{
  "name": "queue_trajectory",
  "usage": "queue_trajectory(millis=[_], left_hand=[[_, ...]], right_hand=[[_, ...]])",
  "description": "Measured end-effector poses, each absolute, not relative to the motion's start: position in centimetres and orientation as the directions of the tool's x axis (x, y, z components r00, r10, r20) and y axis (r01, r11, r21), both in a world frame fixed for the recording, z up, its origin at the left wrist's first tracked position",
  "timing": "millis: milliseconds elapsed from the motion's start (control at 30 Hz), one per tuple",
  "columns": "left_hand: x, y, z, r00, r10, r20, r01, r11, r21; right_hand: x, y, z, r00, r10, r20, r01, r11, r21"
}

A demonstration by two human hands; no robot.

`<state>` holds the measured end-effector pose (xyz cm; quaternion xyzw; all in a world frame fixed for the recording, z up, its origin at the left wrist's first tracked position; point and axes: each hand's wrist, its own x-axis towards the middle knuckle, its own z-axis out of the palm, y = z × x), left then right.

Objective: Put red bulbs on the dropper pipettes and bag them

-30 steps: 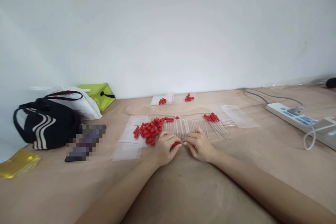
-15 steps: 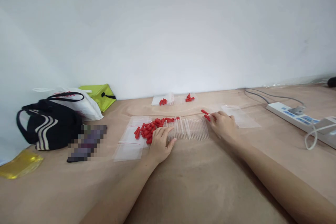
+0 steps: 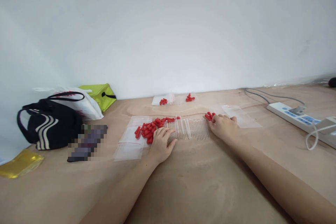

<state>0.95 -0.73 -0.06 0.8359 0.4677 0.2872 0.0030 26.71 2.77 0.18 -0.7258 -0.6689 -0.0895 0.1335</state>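
My left hand [image 3: 162, 141] lies on the table with its fingers stretched out. It rests beside a pile of red rubber dropper bulbs [image 3: 148, 130] and over the left end of a row of thin clear tubes [image 3: 194, 129]. Past the row's right end, the curled fingers of my right hand [image 3: 223, 126] are closed at a small cluster of red bulbs [image 3: 209, 116]. The fingers partly hide that cluster, and the exact grip is unclear. Clear zip bags [image 3: 128, 149] lie under and beside the big pile.
Farther back, small bags [image 3: 156, 100] hold or carry more red bulbs. Another clear bag [image 3: 246, 119] lies right of my right hand. A power strip [image 3: 296, 116] with cords stands at the right. On the left are a black bag [image 3: 60, 131], a green bag [image 3: 101, 94] and a yellow packet [image 3: 22, 164].
The red bulbs at my right fingertips now sit closer together and nearer the table, with more of them showing. That hand has shifted slightly and curled. My left hand stays nearly still.
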Motion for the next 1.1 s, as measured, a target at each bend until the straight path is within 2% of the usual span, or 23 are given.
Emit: queue_trajectory(millis=[100,167,533,633,733,867,1100], left_hand=[[1.0,-0.7,-0.1,0.397,0.786,0.474,0.781,-0.561,0.275],[1.0,-0.7,-0.1,0.401,0.786,0.47,0.78,-0.562,0.274],[1.1,-0.8,-0.3,0.343,0.775,0.531,0.829,-0.516,0.218],[0.9,-0.4,-0.2,0.253,0.778,0.575,0.873,-0.44,0.211],[0.5,0.6,0.4,0.163,0.798,0.58,0.911,-0.347,0.221],[-0.2,2.4,1.6,0.089,0.859,0.504,0.953,-0.22,0.206],[-2.1,5.0,2.5,-0.017,0.932,0.363,0.976,-0.062,0.207]], right_hand=[[26.3,2.4,0.0,0.024,0.95,0.312,0.999,-0.038,0.039],[26.1,2.3,-0.1,0.012,0.954,0.299,0.997,-0.033,0.068],[25.9,2.5,-1.0,0.047,0.973,0.226,0.999,-0.049,0.003],[25.6,2.4,-1.3,0.062,0.957,0.284,0.998,-0.055,-0.035],[25.1,2.3,-1.5,0.039,0.914,0.404,0.997,-0.01,-0.073],[24.2,1.9,-1.8,-0.06,0.844,0.533,0.988,0.126,-0.089],[23.7,1.4,-2.2,-0.182,0.781,0.597,0.949,0.298,-0.1]])
